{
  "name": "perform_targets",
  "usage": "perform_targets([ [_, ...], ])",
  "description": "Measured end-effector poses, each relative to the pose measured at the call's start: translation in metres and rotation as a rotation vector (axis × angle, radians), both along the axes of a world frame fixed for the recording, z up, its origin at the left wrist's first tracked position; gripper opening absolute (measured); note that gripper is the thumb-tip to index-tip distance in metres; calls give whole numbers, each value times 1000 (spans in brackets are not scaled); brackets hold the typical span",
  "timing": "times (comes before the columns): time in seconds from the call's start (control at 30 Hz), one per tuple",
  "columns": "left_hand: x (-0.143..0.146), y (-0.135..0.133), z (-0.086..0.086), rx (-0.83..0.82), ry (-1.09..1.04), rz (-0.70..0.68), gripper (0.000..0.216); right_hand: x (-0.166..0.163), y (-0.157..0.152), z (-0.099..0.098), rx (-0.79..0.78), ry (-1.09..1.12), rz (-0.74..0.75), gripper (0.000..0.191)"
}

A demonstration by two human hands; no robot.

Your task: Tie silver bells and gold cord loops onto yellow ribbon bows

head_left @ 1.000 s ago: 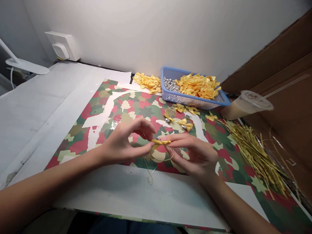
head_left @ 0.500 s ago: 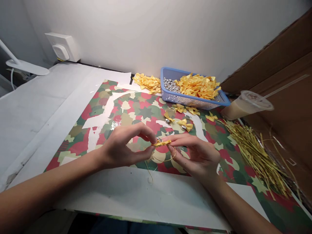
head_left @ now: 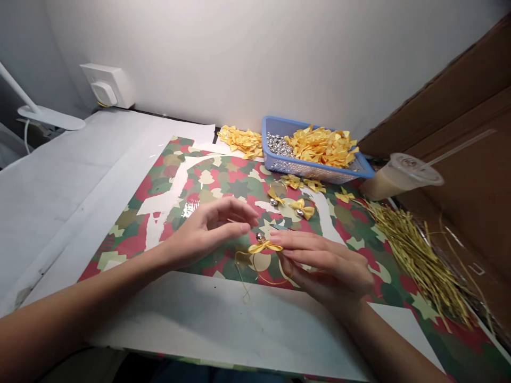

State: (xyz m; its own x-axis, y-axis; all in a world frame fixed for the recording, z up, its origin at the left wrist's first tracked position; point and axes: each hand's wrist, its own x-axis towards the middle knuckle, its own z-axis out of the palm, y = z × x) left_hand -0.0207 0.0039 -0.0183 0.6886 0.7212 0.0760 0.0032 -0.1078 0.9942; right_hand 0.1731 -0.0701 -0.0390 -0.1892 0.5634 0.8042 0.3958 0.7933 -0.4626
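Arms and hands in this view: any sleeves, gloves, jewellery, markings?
The left hand and right hand are ungloved, with no rings or markings visible. The left forearm and right forearm show no sleeve, watch, bracelet or cable. Nail detail is too small to judge.

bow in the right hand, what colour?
Yellow bow, seen best in the head view.
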Motion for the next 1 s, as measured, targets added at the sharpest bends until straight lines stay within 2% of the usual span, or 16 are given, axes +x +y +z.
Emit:
perform_targets([
  [0.07, 1, 0, -1, -125, -2, -96, 12, 0, 1, -1, -32, 26, 20, 47],
  [0.13, 1, 0, -2, -204, -22, -134, 12, 0, 1, -2, -102, 83, 44, 45],
  [0.27, 3, 0, -4, -350, -17, -93, 10, 0, 3, -7, -255, 247, 90, 40],
  [0.4, 4, 3, -5, -569, -30, -115, 7, -1, 4, -9, -333, 334, 151, 36],
  [0.5, 5, 3, -8, -669, -58, -111, 6, -3, 5, -9, -382, 372, 171, 28],
  [0.8, 5, 2, -11, -727, -139, -117, 15, -6, 6, -7, -466, 494, 115, 6],
  [1.0, 4, -1, -14, -600, -121, -85, 19, -9, 6, -10, -574, 555, 86, 12],
])
